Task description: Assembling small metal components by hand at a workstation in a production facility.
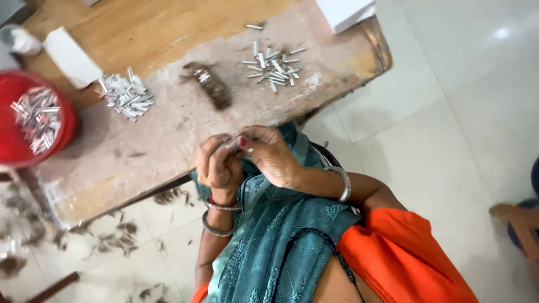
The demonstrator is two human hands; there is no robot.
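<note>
head view: two hands pinch one small silver tube near the table edge.

left hand point(218, 164) and right hand point(270, 155) meet with fingertips closed narrow on the small silver tube point(233, 145), held over the teal cloth point(281, 235). on the wooden table point(146, 146) lie a brown fibre bundle point(209, 84), two heaps of silver tubes point(274, 66) point(126, 95), and a red bowl point(17, 140) with more tubes.

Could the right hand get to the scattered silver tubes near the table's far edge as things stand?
Probably yes. The right hand is pinching a small piece together with the left hand, but the bare table between it and the scattered silver tubes holds nothing in the way.
</note>
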